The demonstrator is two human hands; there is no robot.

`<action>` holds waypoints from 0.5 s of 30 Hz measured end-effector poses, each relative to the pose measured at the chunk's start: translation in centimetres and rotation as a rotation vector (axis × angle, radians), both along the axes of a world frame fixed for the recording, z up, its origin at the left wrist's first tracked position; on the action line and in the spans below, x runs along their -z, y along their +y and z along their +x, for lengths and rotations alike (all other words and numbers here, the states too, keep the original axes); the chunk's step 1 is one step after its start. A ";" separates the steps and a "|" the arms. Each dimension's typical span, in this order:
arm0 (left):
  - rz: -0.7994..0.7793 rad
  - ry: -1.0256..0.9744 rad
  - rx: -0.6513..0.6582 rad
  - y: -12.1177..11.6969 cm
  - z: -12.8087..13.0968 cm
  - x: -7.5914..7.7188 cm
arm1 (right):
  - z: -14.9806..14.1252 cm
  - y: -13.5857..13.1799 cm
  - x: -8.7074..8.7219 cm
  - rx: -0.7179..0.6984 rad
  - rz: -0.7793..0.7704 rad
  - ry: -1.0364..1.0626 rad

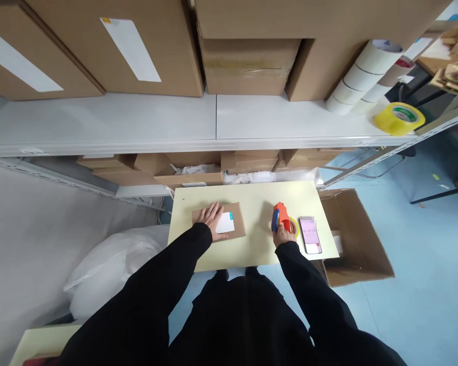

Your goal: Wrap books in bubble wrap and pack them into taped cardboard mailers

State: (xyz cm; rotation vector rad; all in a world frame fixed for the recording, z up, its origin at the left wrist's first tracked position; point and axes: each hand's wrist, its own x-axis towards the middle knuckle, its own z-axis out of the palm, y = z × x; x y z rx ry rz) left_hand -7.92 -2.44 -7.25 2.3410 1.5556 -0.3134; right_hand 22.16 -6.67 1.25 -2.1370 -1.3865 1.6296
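One grip, the right hand's (pixel 284 236), holds the orange tape dispenser (pixel 281 215) inside the table's (pixel 252 254) edges.

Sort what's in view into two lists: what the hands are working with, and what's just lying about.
Apparently in use:
cardboard parcel, under the left hand
orange tape dispenser, held in the right hand

Apparently just lying about:
phone on the table
yellow tape roll
white rolls
large open carton
white plastic bag
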 end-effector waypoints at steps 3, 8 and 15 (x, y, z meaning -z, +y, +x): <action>0.012 -0.043 -0.042 -0.5 -0.4 -0.2 | 0.5 -0.2 -2.7 0.043 0.122 -0.178; 0.082 -0.040 -0.323 -2.1 -1.5 -0.3 | 2.0 4.3 -11.0 0.055 0.609 -0.786; 0.042 -0.108 -0.781 -4.9 -4.4 0.7 | 1.0 21.0 -17.3 -0.162 0.907 -1.008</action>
